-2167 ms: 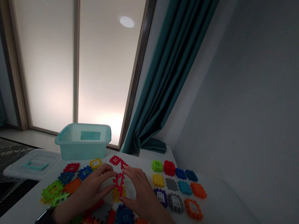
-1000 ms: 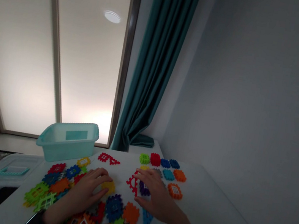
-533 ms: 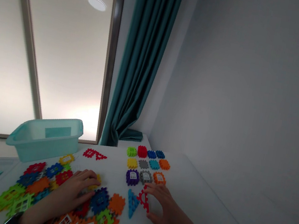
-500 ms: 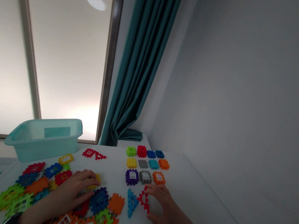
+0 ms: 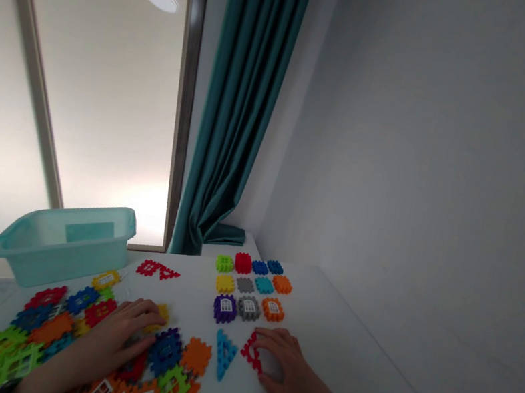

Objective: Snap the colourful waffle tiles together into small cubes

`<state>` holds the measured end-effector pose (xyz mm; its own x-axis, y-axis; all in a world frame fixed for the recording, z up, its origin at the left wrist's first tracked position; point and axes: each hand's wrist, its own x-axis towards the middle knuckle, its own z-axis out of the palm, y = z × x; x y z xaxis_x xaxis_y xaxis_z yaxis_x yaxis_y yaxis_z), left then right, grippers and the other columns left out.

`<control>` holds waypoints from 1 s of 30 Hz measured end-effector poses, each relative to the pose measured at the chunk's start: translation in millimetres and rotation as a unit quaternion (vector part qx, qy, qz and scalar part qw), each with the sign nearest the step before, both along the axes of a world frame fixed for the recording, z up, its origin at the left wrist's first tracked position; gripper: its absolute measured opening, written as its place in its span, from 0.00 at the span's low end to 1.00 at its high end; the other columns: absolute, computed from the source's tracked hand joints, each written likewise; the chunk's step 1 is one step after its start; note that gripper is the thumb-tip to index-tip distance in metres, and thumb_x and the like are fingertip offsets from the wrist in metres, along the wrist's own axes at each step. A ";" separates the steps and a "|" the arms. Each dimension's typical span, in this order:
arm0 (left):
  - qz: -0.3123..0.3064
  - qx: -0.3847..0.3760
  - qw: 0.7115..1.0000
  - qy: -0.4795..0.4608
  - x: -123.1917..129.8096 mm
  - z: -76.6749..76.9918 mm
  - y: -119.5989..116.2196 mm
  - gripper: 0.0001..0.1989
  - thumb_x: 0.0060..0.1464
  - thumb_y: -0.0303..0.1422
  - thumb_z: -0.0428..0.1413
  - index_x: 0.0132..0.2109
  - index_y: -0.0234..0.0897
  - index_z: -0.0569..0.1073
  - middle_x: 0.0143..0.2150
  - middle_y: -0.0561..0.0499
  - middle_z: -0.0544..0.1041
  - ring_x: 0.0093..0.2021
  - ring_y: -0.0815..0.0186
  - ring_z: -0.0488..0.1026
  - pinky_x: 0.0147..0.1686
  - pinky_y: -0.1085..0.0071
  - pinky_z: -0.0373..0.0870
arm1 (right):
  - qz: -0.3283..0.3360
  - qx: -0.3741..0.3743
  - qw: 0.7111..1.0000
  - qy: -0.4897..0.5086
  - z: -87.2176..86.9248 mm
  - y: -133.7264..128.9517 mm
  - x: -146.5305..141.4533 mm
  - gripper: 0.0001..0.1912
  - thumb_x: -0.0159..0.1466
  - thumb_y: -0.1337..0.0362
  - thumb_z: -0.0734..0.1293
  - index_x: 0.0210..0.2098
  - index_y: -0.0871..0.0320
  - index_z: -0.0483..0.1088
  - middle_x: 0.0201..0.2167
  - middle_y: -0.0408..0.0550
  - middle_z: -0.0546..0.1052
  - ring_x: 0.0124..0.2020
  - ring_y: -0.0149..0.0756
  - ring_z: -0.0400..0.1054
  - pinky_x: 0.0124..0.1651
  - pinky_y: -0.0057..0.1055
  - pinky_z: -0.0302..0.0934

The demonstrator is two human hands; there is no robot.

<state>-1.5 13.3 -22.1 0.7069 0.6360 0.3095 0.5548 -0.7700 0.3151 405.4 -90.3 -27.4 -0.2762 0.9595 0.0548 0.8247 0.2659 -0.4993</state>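
We're watching the lower middle of the frame, where our left hand arches over a heap of interlocking plastic blocks. Its fingers are curled and reach a yellow block, but we can't tell whether they have a real grip on it. Over to the right, our right hand lies low on the white surface, its fingers spread wide. The fingertips touch a red open-frame piece without closing around it. Just left of that piece lies a blue triangular frame. Above the hands, we have a tidy grid of small blocks in rows, and at the top of the pile, a red piece pair lies apart from it. Upper left of the pile, a pale teal plastic bin sits beyond the surface's edge, with a teal curtain hanging behind.
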 end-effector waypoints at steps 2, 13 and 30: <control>0.000 0.004 1.000 0.001 0.6 2.6 -1.3 0.13 0.65 0.37 0.51 0.54 0.49 0.75 0.51 0.49 0.76 0.49 0.58 0.75 0.50 0.64 0.73 | -0.013 0.004 1.000 -0.007 -4.5 -3.9 -2.2 0.28 0.63 0.60 0.65 0.63 0.48 0.66 0.68 0.47 0.63 0.70 0.48 0.51 0.70 0.52 0.43; 0.007 0.027 0.999 -0.016 2.8 4.7 -5.7 0.13 0.65 0.39 0.50 0.52 0.48 0.76 0.49 0.49 0.78 0.48 0.59 0.75 0.49 0.67 0.73 | -0.047 0.008 0.997 -0.067 -17.3 -37.2 -35.6 0.29 0.69 0.54 0.62 0.68 0.43 0.57 0.70 0.42 0.58 0.70 0.47 0.52 0.72 0.49 0.43; -0.111 0.057 0.990 0.062 82.5 49.6 -31.6 0.16 0.63 0.36 0.55 0.57 0.49 0.72 0.59 0.49 0.72 0.57 0.54 0.68 0.56 0.59 0.66 | -0.094 0.041 0.992 -0.077 -17.0 -45.4 -38.1 0.30 0.68 0.57 0.62 0.68 0.49 0.57 0.69 0.44 0.60 0.69 0.44 0.53 0.71 0.45 0.46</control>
<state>81.0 -18.3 27.5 0.8624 0.4262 0.2732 0.3963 -0.9042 0.1595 367.3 -135.7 -44.4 -0.1038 0.9889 0.1065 0.9281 0.1348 -0.3471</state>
